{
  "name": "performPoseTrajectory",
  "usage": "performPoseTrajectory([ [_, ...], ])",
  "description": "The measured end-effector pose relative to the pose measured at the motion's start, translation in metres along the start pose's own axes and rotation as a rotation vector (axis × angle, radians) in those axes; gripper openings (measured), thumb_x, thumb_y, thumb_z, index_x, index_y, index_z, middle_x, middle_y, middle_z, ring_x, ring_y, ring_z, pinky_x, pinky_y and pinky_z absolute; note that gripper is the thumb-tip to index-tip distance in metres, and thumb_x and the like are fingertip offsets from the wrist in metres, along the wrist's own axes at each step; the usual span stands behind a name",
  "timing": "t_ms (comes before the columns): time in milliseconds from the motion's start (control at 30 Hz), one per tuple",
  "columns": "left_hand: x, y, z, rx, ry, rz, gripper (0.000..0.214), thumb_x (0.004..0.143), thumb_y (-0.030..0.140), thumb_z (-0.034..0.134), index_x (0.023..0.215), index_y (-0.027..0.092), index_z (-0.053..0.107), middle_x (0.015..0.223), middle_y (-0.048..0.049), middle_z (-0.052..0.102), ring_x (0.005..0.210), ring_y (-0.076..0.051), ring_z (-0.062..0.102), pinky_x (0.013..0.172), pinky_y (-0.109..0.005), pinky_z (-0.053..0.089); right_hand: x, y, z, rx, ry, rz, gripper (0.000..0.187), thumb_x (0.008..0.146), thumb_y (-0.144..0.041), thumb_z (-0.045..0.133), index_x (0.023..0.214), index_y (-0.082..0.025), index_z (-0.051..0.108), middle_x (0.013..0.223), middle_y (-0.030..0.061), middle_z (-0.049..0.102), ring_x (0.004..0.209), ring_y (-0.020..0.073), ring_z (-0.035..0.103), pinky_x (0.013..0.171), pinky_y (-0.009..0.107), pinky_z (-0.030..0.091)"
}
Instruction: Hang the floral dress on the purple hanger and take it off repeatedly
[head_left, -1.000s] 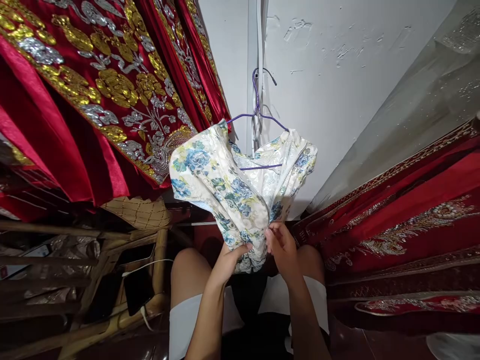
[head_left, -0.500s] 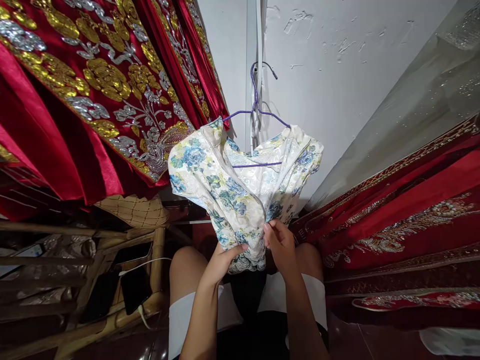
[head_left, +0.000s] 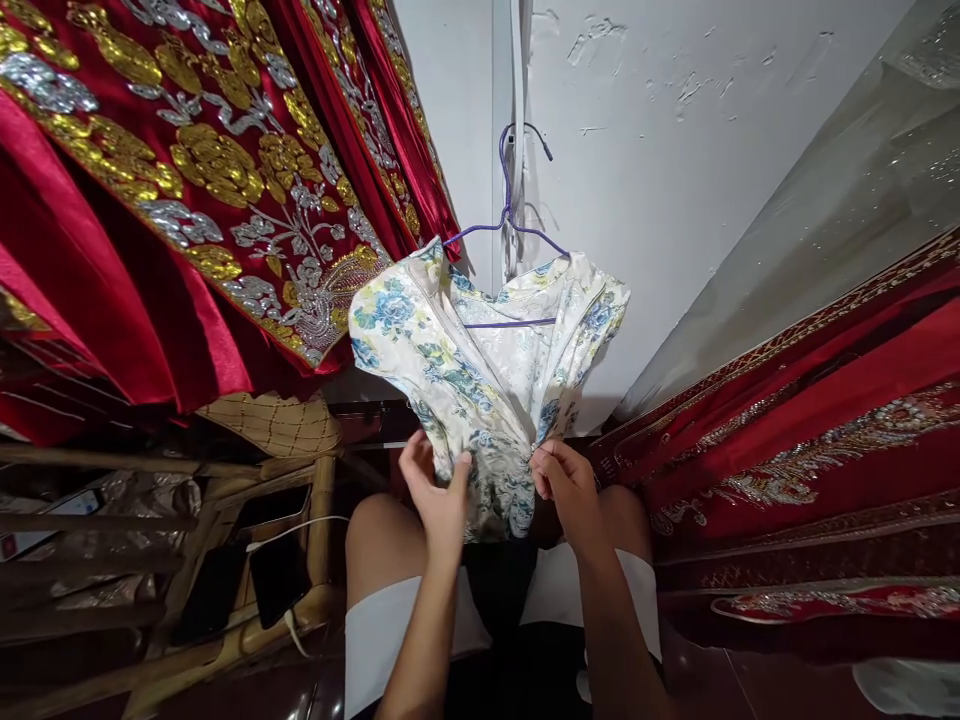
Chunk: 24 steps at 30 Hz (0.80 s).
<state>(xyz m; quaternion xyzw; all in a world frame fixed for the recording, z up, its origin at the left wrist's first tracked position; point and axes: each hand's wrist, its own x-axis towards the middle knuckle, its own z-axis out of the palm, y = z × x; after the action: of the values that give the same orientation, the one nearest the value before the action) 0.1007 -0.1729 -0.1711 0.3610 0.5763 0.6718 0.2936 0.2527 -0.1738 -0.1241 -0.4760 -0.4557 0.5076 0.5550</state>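
A white dress with blue, green and yellow flowers [head_left: 457, 385] hangs from a purple hanger [head_left: 510, 215] in front of me. Its neckline forms a deep V, and the lower part is bunched toward my lap. My left hand [head_left: 439, 495] lies along the dress's left side, thumb in front and the other fingers curled at the edge, gripping the cloth. At the bottom of the V, my right hand [head_left: 562, 475] pinches the edge of the fabric between thumb and fingers.
Red cloth with gold and silver sequins [head_left: 225, 160] hangs at the left. Below it, a bamboo chair [head_left: 322, 500] holds dark phones [head_left: 277, 575] and a white cable [head_left: 307, 522]. More red beaded garments [head_left: 810, 470] hang at the right. Behind is a white wall [head_left: 637, 170].
My left hand has shifted left and slightly up along the dress's side. The dress's shoulders have drawn in a little, while my right hand keeps its pinch near the V.
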Motion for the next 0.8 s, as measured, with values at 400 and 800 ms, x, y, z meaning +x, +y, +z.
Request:
performPoseTrajectory([
  [400, 0.007, -0.021, 0.049, 0.369, -0.652, 0.408, 0.020, 0.097, 0.030, 0.047, 0.082, 0.021, 0.057, 0.077, -0.0038, 0.060, 0.073, -0.019, 0.056, 0.071, -0.028, 0.041, 0.090, -0.078, 0.008, 0.047, -0.074, -0.014, 0.026, 0.081, -0.033, 0.071, 0.062, -0.017, 0.064, 0.045, -0.0055, 0.050, 0.038, 0.0048, 0.035, 0.038, 0.020, 0.027],
  [800, 0.111, 0.078, 0.052, 0.358, -0.620, 0.792, 0.038, 0.097, 0.034, 0.059, 0.133, 0.021, 0.061, 0.107, -0.0078, 0.070, 0.084, -0.019, 0.066, 0.081, -0.032, 0.052, 0.134, -0.117, 0.031, 0.073, -0.135, -0.243, 0.020, 0.096, -0.028, 0.058, 0.078, -0.018, 0.061, 0.052, -0.0072, 0.046, 0.043, 0.0043, 0.038, 0.041, 0.016, 0.031],
])
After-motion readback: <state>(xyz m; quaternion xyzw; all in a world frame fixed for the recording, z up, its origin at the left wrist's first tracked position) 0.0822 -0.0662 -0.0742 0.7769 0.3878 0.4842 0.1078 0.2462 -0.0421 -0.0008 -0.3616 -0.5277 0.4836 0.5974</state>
